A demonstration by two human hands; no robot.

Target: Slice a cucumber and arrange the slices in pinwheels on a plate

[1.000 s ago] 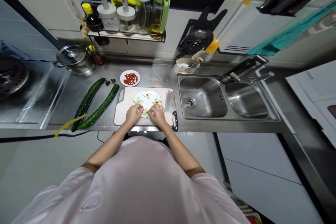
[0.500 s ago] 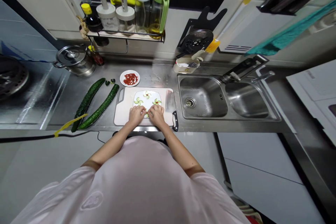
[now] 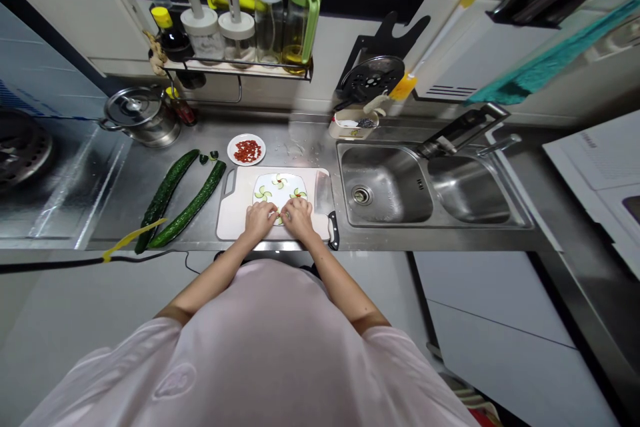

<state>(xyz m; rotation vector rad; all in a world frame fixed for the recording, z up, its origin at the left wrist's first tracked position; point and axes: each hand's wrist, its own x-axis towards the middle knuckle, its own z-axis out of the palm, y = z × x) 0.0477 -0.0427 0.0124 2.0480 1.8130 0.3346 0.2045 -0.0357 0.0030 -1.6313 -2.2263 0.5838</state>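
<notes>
A white square plate (image 3: 280, 191) lies on the light cutting board (image 3: 234, 217), with curled green slices set in small pinwheels, some with red bits. My left hand (image 3: 260, 219) and my right hand (image 3: 299, 217) meet over the plate's near edge, fingertips pinched close together above a green and red piece. What each pinch holds is too small to make out. A knife (image 3: 333, 229) with a black handle rests on the board's right side. Behind the board is a round white dish (image 3: 263, 150) of chopped red pieces.
Two long cucumbers (image 3: 189, 213) and small cut ends (image 3: 214, 155) lie left of the board. A lidded pot (image 3: 141, 117) stands at the back left. To the right is a double sink (image 3: 385, 183). Bottles and jars fill a wall rack (image 3: 240, 67).
The view has shifted very slightly. Both hands stay at the plate's near edge with almost no visible movement.
</notes>
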